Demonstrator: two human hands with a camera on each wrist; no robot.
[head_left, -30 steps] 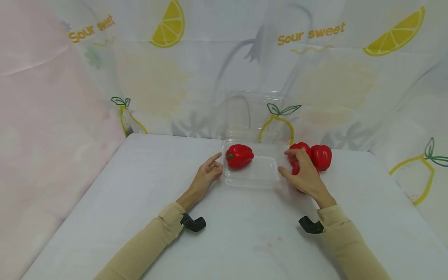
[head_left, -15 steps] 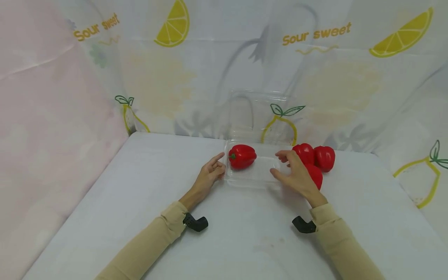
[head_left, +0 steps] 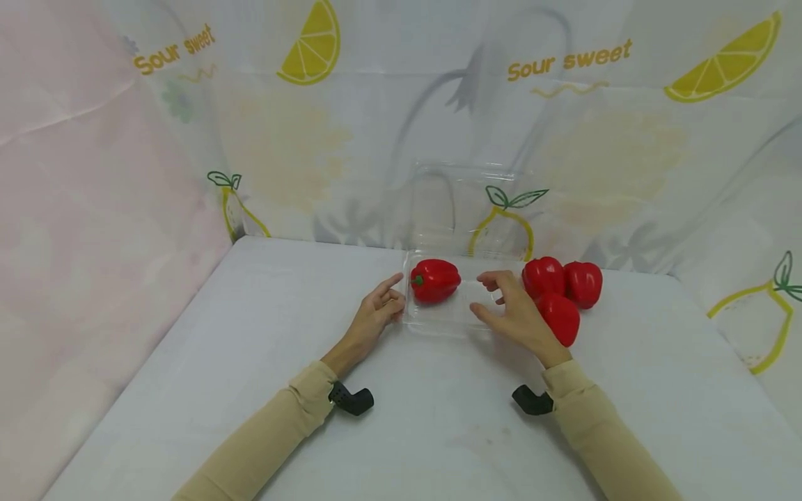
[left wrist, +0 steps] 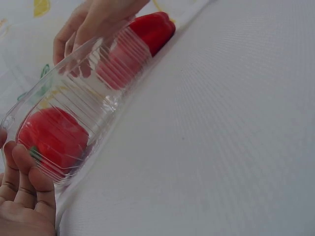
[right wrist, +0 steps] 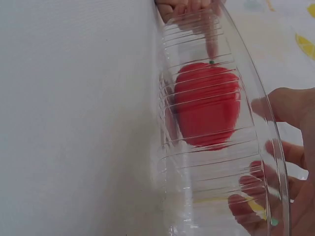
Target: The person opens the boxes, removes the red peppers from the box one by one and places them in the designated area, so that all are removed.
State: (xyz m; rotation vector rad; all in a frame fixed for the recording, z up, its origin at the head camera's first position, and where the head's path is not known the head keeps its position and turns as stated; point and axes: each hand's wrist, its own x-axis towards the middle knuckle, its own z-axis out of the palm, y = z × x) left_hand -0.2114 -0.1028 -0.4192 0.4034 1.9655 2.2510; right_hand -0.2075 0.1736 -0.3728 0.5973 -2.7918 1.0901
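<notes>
A clear plastic clamshell box (head_left: 473, 313) stands with its lid (head_left: 432, 202) raised at the back. One red bell pepper (head_left: 435, 282) lies on its side in the left half, green stem facing left. My left hand (head_left: 370, 320) rests its fingers against the box's left end; in the left wrist view those fingers (left wrist: 23, 160) touch the clear wall. My right hand (head_left: 516, 313) hovers over the box's right half, thumb and fingers spread apart with nothing between them. Through the front wall, the right wrist view shows its fingertips (right wrist: 251, 184) inside the box.
Just right of the box, three more red bell peppers sit in a cluster: a rear-left pepper (head_left: 542, 276), a rear-right pepper (head_left: 584, 284) and a front pepper (head_left: 560, 319). A printed cloth backdrop (head_left: 376, 139) rises behind the white table (head_left: 438, 431).
My right hand has moved left, from over the pepper cluster to above the box, holding nothing. More of the front pepper shows. My left hand stays at the box's left end.
</notes>
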